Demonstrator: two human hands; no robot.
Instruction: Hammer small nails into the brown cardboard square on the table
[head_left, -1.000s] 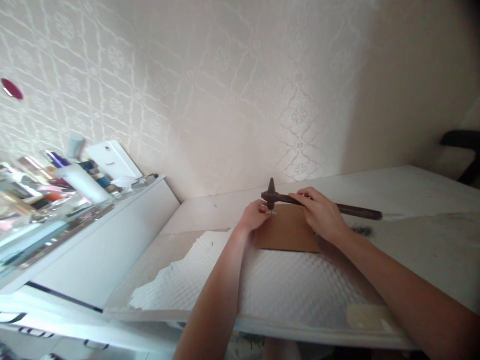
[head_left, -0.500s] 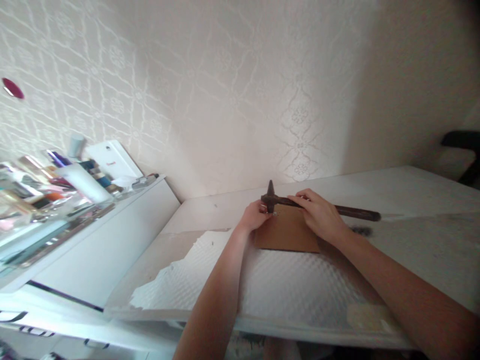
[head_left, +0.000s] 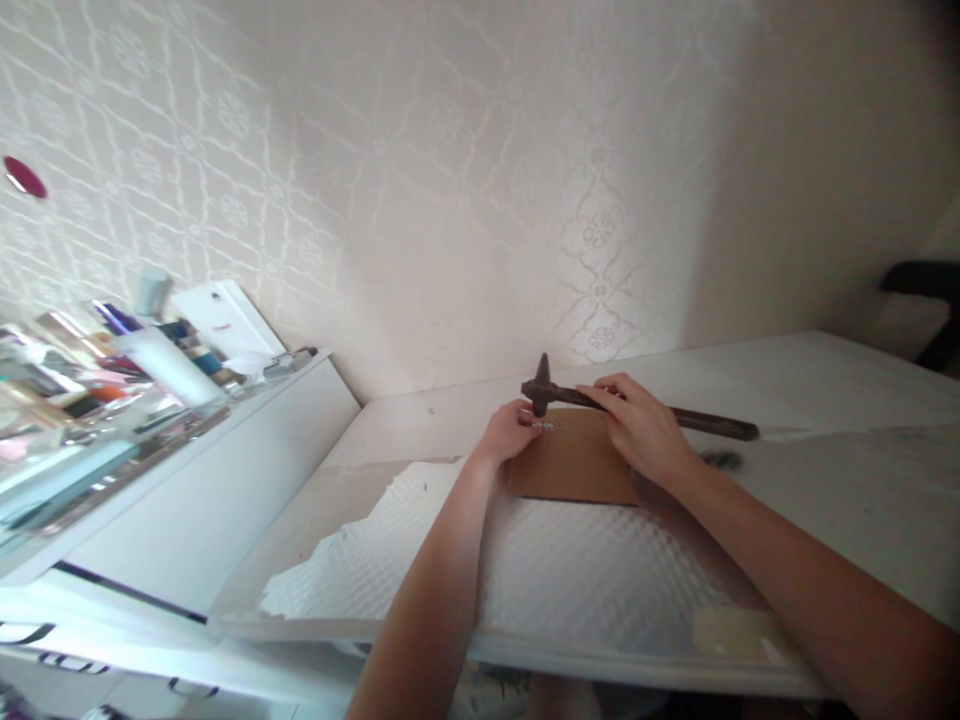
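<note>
My right hand (head_left: 643, 425) is wrapped round the dark handle of a hammer (head_left: 712, 422). The hammer's head is just above the upper left part of a brown board (head_left: 574, 460), with its pointed end up. At the board's left edge, my left hand (head_left: 513, 432) has its fingers pinched together below the hammer head. A row of tiny silvery pieces (head_left: 543, 427) shows at those fingertips; whether the fingers grip one is too small to tell. Beneath the board lies a white quilted sheet (head_left: 585, 560) with a torn left edge.
The sheet rests on a pale table (head_left: 825, 390) against a patterned wall (head_left: 465, 200). On the left, a white cabinet (head_left: 225, 490) bears many bottles and tubes, with a white box (head_left: 229, 318) at its back. A dark object (head_left: 926, 280) stands at far right.
The hammer head has risen slightly off the board, showing more of the silvery pieces below it. My left hand has stayed in place.
</note>
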